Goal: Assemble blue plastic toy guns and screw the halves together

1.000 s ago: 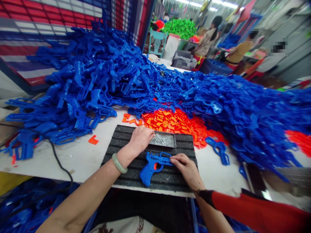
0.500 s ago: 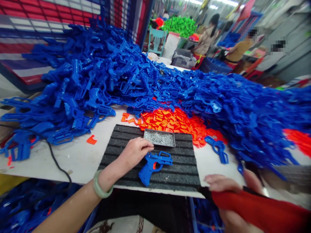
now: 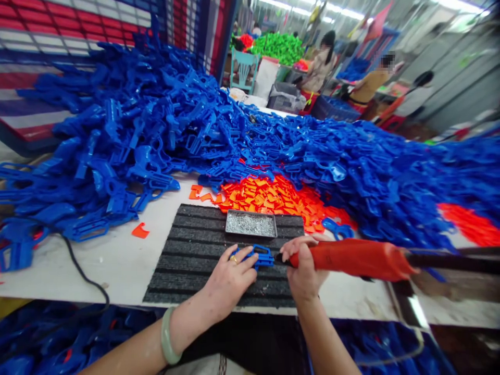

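A blue plastic toy gun (image 3: 262, 256) lies on a black ribbed mat (image 3: 187, 250), mostly hidden under my left hand (image 3: 230, 276), which grips it. My right hand (image 3: 304, 265) is shut around a red-covered electric screwdriver (image 3: 351, 259). The screwdriver lies roughly level, with its tip at the gun's right side. Just beyond the gun, a shallow metal tray of small screws (image 3: 250, 224) sits on the mat. Neither hand touches the tray.
Beyond the mat, a huge heap of blue plastic gun parts (image 3: 156, 130) and a pile of orange plastic pieces (image 3: 273, 198) cover the white table (image 3: 78, 271). A black cable (image 3: 82, 276) runs along the table at left. Co-workers sit in the background.
My right hand has lifted the red screwdriver from the lower right to the gun. My left hand has moved from beside the tray onto the gun. The view has tilted slightly.
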Demonstrator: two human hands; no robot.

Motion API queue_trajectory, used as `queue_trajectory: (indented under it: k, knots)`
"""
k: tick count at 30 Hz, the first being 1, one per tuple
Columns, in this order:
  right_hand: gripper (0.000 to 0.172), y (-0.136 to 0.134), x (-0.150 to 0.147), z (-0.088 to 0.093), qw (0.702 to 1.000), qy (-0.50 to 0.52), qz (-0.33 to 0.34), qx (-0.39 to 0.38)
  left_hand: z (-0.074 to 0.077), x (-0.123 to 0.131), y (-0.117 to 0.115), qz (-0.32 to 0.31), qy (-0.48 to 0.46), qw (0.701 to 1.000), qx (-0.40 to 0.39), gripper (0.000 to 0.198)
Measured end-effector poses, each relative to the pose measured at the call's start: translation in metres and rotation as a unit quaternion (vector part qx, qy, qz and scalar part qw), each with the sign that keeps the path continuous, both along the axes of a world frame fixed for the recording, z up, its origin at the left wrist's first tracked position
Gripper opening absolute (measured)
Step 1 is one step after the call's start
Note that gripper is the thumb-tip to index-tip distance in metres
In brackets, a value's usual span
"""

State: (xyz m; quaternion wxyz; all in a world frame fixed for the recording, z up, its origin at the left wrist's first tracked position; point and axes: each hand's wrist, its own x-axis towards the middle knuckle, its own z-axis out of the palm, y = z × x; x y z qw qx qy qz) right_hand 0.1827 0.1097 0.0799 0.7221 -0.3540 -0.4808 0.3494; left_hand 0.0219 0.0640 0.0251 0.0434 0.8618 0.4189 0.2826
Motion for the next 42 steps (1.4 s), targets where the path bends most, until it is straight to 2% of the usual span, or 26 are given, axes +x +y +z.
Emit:
queue_trajectory:
  k: [5,10,13,16,17,20,24,37,42]
  knots:
    - [0.025,0.005,0.004,-0.007,0.999,-0.028,0.038,-0.016,-0.005,0.0,-0.001,-0.001,0.016,1.0,-0.004,0.009]
    - [0.023,0.001,0.009,-0.013,0.991,-0.066,0.109,0.037,0.0,0.0,-0.002,-0.005,0.007,1.0,-0.03,0.009]
    - [0.025,-0.007,0.006,-0.004,0.995,-0.072,0.057,0.04,0.003,0.0,-0.001,-0.004,-0.005,0.999,-0.044,0.01]
    - [0.032,-0.021,-0.001,0.011,0.999,-0.024,-0.011,0.034,0.008,0.0,-0.003,0.004,-0.021,0.998,-0.052,0.011]
    - [0.033,-0.027,-0.003,0.016,0.999,-0.005,-0.008,0.032,0.009,0.0,-0.005,0.014,-0.03,0.998,-0.054,0.011]
    - [0.031,-0.043,-0.01,0.022,0.998,0.036,0.057,0.014,0.015,0.002,-0.014,0.055,-0.059,0.995,-0.064,0.012]
    - [0.035,-0.055,-0.014,0.021,0.994,0.053,0.097,0.009,0.019,0.004,-0.024,0.053,-0.078,0.992,-0.085,0.016]
    - [0.036,-0.056,-0.011,0.028,0.993,0.056,0.099,0.0,0.017,0.005,-0.029,0.063,-0.126,0.986,-0.086,0.015]
    - [0.037,-0.057,-0.011,0.028,0.995,0.043,0.091,-0.007,0.017,0.006,-0.029,0.087,-0.142,0.982,-0.087,0.012]
